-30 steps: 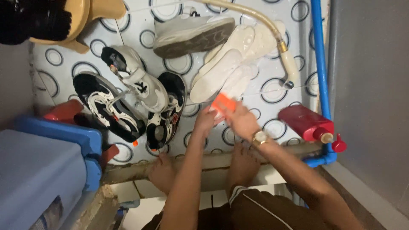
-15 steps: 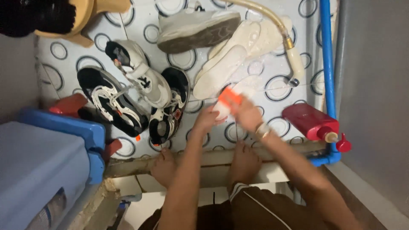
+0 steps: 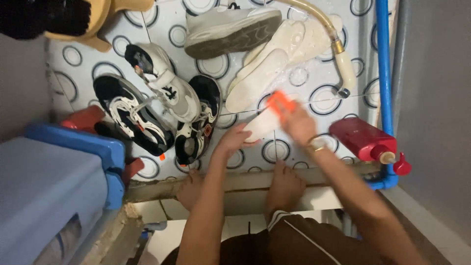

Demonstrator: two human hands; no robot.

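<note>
My right hand (image 3: 298, 122) grips an orange brush (image 3: 279, 102) and presses it on a white insole (image 3: 262, 125) lying on the wet tiled floor. My left hand (image 3: 234, 140) holds the near end of that insole flat. Two more white insoles (image 3: 274, 61) lie just beyond, soapy and overlapping. My bare feet (image 3: 284, 186) rest on a step below the hands.
Black-and-white sneakers (image 3: 135, 115) and a grey sneaker (image 3: 228, 32) lie on the ringed tiles. A hose with a nozzle (image 3: 343, 64) curves at the right, beside a red bottle (image 3: 363, 140) and a blue pipe (image 3: 383, 73). A blue tub (image 3: 49, 181) stands at left.
My right hand has slid the orange brush along the insole, up and to the right, and is blurred with motion. The left hand stays on the insole.
</note>
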